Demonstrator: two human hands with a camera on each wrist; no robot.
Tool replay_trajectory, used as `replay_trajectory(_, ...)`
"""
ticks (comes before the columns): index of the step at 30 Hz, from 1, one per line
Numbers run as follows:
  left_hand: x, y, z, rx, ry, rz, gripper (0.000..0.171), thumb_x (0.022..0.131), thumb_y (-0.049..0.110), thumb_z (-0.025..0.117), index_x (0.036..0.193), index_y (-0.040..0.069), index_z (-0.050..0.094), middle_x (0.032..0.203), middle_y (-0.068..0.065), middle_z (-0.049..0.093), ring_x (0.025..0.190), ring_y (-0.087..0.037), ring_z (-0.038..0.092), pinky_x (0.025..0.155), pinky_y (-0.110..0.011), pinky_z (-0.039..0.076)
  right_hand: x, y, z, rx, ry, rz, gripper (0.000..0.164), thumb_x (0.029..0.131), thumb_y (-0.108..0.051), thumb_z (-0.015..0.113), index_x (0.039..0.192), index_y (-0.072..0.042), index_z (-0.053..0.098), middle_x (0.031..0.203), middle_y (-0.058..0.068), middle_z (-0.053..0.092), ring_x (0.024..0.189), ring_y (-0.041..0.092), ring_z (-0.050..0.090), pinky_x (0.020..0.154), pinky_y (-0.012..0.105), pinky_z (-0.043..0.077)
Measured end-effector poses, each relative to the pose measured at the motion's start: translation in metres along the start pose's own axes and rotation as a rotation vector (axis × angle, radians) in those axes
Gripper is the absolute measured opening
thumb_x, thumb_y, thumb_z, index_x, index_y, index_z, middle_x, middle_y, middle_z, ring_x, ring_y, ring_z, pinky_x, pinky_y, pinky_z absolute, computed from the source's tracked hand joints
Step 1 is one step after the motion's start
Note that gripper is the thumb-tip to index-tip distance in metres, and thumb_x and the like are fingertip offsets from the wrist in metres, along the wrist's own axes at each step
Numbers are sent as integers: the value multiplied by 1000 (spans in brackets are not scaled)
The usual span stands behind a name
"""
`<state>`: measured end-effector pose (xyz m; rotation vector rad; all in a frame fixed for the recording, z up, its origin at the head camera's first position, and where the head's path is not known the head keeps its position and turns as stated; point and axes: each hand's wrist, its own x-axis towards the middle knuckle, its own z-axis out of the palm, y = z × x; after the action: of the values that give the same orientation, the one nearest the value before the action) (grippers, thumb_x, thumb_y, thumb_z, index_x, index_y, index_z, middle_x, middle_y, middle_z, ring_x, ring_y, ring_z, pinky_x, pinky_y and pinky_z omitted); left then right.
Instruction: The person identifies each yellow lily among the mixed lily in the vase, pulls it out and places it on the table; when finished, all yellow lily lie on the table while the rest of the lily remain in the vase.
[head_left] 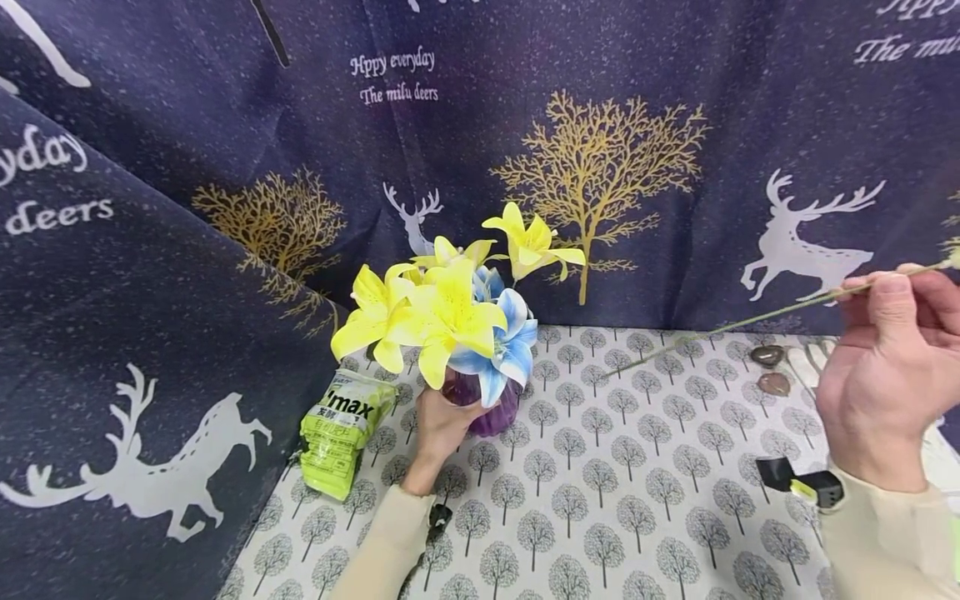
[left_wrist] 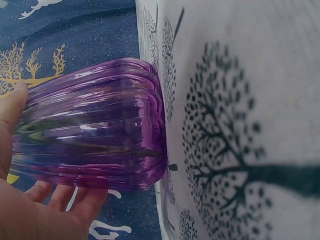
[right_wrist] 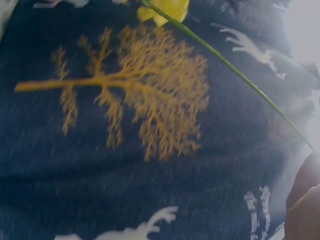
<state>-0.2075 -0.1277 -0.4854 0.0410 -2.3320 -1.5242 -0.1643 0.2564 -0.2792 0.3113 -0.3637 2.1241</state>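
My left hand (head_left: pixel 441 427) grips a ribbed, see-through purple vase (left_wrist: pixel 100 125) standing on the tree-print cloth. Stems show faintly through its wall in the left wrist view. Several yellow lilies (head_left: pixel 453 312) and blue-and-white lilies (head_left: pixel 514 333) rise from the vase, hiding its mouth in the head view. Off to the right, my right hand (head_left: pixel 888 358) is raised and pinches a long green flower stem (head_left: pixel 750 320) between thumb and fingers. The stem slants down to the left, its tip apart from the vase. Its pale upper end is cut off at the frame's right edge.
A green packet (head_left: pixel 345 433) lies left of the vase. Two dark, shiny stones (head_left: pixel 767 356) and some white items (head_left: pixel 808 362) are near the back right, partly behind my right hand. A dark blue printed curtain (head_left: pixel 450 150) hangs behind the tree-print cloth (head_left: pixel 570 500).
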Motion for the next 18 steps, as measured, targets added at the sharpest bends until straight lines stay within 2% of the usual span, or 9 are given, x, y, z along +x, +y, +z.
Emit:
replay_trajectory(2, 1, 0, 0, 5, 1, -5, 87, 59, 30, 98, 132, 6, 58, 126, -17, 70, 121, -35, 65, 110, -50, 49, 5, -4, -8, -7, -24, 27, 18, 82, 33, 53, 98, 26, 52, 86, 32, 63, 59, 40, 64, 56, 39, 59)
replay_trajectory(5, 1, 1, -1, 14, 1, -5, 87, 59, 30, 98, 132, 6, 58, 126, -17, 70, 120, -35, 65, 109, -50, 50, 13, -5, -21, -70, -89, 58, 18, 79, 36, 53, 96, 30, 54, 81, 34, 66, 58, 40, 66, 56, 39, 61)
replay_trajectory(8, 2, 1, -2, 17, -8, 18, 85, 61, 28, 97, 133, 6, 57, 126, -18, 70, 120, -36, 66, 107, -50, 52, 21, -3, -33, -212, -152, 76, 17, 76, 36, 58, 93, 33, 57, 73, 31, 69, 55, 36, 68, 55, 37, 61)
replay_trajectory(12, 3, 1, -3, 8, -24, 33, 85, 63, 25, 96, 136, 7, 55, 129, -19, 68, 122, -37, 65, 108, -52, 51, 32, -1, -49, -394, -173, 146, 18, 75, 33, 63, 92, 31, 61, 69, 27, 71, 53, 31, 69, 54, 32, 61)
replay_trajectory(14, 2, 1, -3, 14, -25, 27, 86, 63, 26, 96, 136, 7, 55, 128, -19, 69, 122, -37, 65, 107, -52, 51, 37, 0, -57, -470, -152, 225, 17, 75, 31, 65, 92, 27, 64, 69, 24, 72, 53, 28, 70, 53, 29, 61)
replay_trajectory(18, 1, 3, -2, 7, -28, 10, 85, 63, 26, 96, 135, 7, 55, 128, -19, 69, 121, -38, 65, 107, -53, 52, 49, 1, -79, -682, -177, 413, 16, 79, 21, 71, 93, 13, 73, 72, 12, 76, 55, 18, 73, 55, 23, 61)
